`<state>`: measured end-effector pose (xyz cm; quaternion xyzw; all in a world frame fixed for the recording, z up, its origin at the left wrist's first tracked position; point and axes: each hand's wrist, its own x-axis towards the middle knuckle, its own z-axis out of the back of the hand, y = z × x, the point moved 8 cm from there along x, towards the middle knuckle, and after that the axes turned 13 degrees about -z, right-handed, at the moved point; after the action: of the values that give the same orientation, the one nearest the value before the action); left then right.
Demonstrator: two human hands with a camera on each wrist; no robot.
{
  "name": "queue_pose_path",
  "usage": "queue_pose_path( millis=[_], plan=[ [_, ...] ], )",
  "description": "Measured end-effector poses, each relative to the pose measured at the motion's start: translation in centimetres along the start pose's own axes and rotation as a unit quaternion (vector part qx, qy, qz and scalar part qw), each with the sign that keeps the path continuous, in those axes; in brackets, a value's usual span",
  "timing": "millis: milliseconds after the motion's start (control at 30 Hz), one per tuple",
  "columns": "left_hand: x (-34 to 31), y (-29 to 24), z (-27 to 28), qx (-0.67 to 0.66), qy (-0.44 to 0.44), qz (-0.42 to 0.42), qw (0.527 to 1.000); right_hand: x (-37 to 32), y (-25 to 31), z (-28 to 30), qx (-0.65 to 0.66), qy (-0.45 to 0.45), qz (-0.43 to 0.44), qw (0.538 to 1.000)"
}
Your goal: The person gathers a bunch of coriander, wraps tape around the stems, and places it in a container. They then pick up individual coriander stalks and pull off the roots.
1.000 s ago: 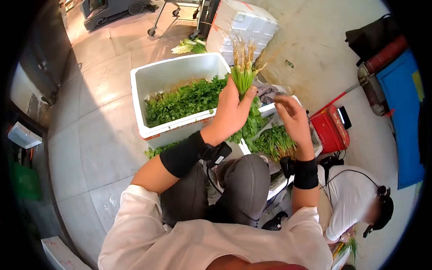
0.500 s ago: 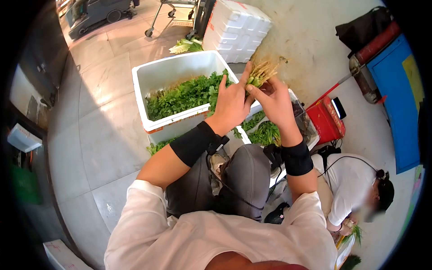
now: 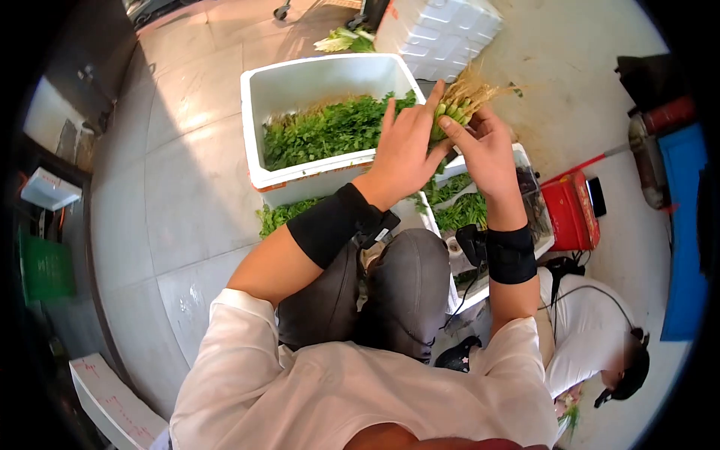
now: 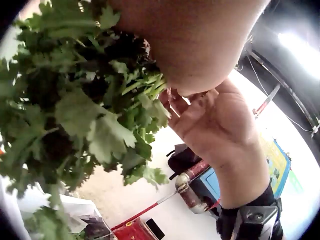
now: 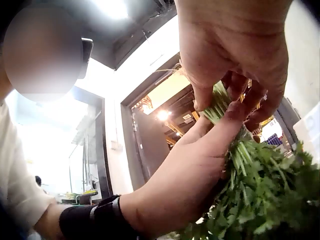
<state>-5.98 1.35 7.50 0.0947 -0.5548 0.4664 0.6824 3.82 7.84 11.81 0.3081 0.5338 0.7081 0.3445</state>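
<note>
A bunch of coriander is held between both hands, its pale roots pointing up and to the right. My left hand grips the stems; in the right wrist view its thumb lies across them. Close to the roots, my right hand holds the stem end with thumb and curled fingers. Leaves hang below the hands and fill much of the left wrist view. Behind the hands stands a white foam box with more coriander piled inside.
A second foam box by my right knee contains more greens. To its right are a red container and a person in white bending down. More foam boxes stand at the back.
My right hand, earlier apart from the bunch, has come in and taken hold near the roots. The bunch has tilted from upright toward the right.
</note>
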Motion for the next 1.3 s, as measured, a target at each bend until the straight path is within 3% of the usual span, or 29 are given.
queue_pose_path(
  millis=[67, 233, 267, 333, 400, 433, 467, 567, 600, 667, 733, 767, 800, 833, 867, 933, 1000, 1067, 1167, 1233, 1300],
  plan=[
    [-0.4, 1.6, -0.4, -0.036, -0.004, 0.036, 0.999, 1.4, -0.1, -1.4, 0.002, 0.017, 0.011, 1.0],
    [-2.1, 7.0, 0.2, -0.085, -0.003, 0.167, 0.982, 5.1, -1.4, -4.5, -0.166, 0.018, 0.091, 0.982],
    [-2.7, 8.6, 1.1, -0.138, -0.082, 0.216, 0.963, 5.4, -1.4, -5.0, -0.199, -0.002, 0.119, 0.973],
    [-4.7, 11.2, 2.9, -0.241, -0.239, 0.307, 0.889, 6.7, -3.6, -6.8, -0.256, 0.104, 0.051, 0.96],
    [-6.0, 12.3, 4.3, -0.262, -0.257, 0.329, 0.87, 7.9, -7.2, -8.7, -0.331, 0.226, 0.004, 0.916],
    [-6.8, 13.2, 4.8, -0.267, -0.268, 0.356, 0.854, 8.2, -8.2, -9.9, -0.312, 0.243, -0.041, 0.918],
    [-7.3, 13.9, 5.1, -0.275, -0.277, 0.379, 0.839, 8.5, -8.7, -10.8, -0.317, 0.215, 0.05, 0.922],
    [-9.3, 16.3, 5.5, -0.275, -0.281, 0.403, 0.826, 9.1, -9.4, -13.7, -0.318, 0.186, 0.143, 0.919],
    [-9.9, 16.8, 5.5, -0.296, -0.293, 0.41, 0.811, 9.4, -9.9, -14.4, -0.317, 0.186, 0.139, 0.92],
    [-10.8, 18.5, 5.7, -0.321, -0.291, 0.422, 0.796, 10.4, -11.6, -15.9, -0.33, 0.203, 0.076, 0.919],
    [-11.0, 18.6, 6.3, -0.391, -0.271, 0.457, 0.752, 10.9, -12.6, -16.6, -0.3, 0.228, 0.024, 0.926],
    [-11.5, 18.0, 7.0, -0.39, -0.235, 0.52, 0.722, 11.5, -13.3, -16.9, -0.277, 0.242, 0.014, 0.93],
    [-12.3, 18.4, 7.5, -0.388, -0.237, 0.525, 0.719, 12.1, -14.1, -17.2, -0.254, 0.256, 0.004, 0.933],
    [-13.0, 19.0, 7.5, -0.407, -0.232, 0.526, 0.71, 12.6, -15.7, -17.7, -0.22, 0.308, -0.072, 0.923],
    [-13.6, 19.6, 7.6, -0.425, -0.228, 0.524, 0.701, 13.0, -16.1, -17.7, -0.22, 0.313, -0.074, 0.921],
    [-15.6, 20.8, 8.4, -0.392, -0.25, 0.552, 0.693, 13.8, -18.1, -17.0, -0.182, 0.292, -0.213, 0.915],
    [-17.4, 21.7, 9.9, -0.332, -0.273, 0.561, 0.707, 14.9, -19.1, -16.3, -0.244, 0.26, -0.252, 0.9],
    [-18.3, 21.8, 11.0, -0.295, -0.314, 0.575, 0.695, 17.8, -24.1, -14.7, -0.256, 0.178, -0.271, 0.911],
    [-19.9, 22.5, 13.2, -0.218, -0.403, 0.581, 0.673, 20.2, -26.0, -14.2, -0.3, 0.185, -0.269, 0.897],
    [-20.3, 22.7, 13.6, -0.208, -0.411, 0.586, 0.667, 21.6, -26.4, -14.4, -0.358, 0.21, -0.267, 0.87],
    [-20.9, 22.9, 13.7, -0.198, -0.418, 0.59, 0.662, 22.6, -26.8, -14.9, -0.342, 0.204, -0.263, 0.879]
  ],
)
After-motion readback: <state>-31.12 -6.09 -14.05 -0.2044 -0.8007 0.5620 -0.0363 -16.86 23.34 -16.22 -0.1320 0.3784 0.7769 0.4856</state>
